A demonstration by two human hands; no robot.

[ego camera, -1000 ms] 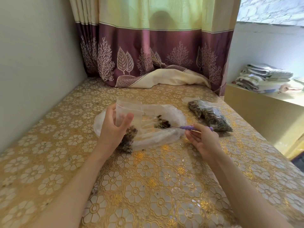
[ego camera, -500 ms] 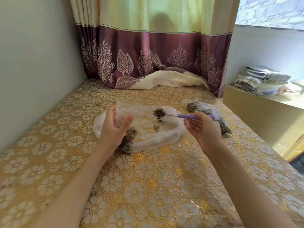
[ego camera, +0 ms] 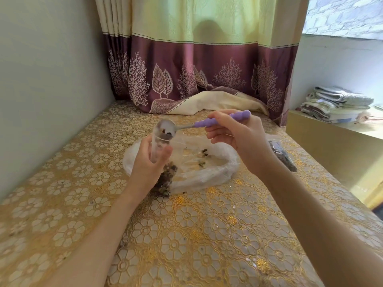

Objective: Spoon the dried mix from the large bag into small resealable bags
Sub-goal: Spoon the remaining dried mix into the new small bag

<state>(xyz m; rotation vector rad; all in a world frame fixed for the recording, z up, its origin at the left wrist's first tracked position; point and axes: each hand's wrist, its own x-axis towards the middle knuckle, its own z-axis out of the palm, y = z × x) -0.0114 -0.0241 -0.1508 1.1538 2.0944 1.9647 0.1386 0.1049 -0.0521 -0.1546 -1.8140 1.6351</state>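
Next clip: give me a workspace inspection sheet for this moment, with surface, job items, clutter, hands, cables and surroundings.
Surface: gold floral tablecloth, a few crumbs.
Job's things: large bag lies open, little mix left; small bag upright, partly filled; spoon tipped at its mouth; filled bag lies at right.
Clutter: nothing seen.
Hands: left hand grips the small bag; right hand holds the spoon's purple handle.
Cables: nothing seen.
Surroundings: curtain behind, wall at left, folded towels on a shelf at right.
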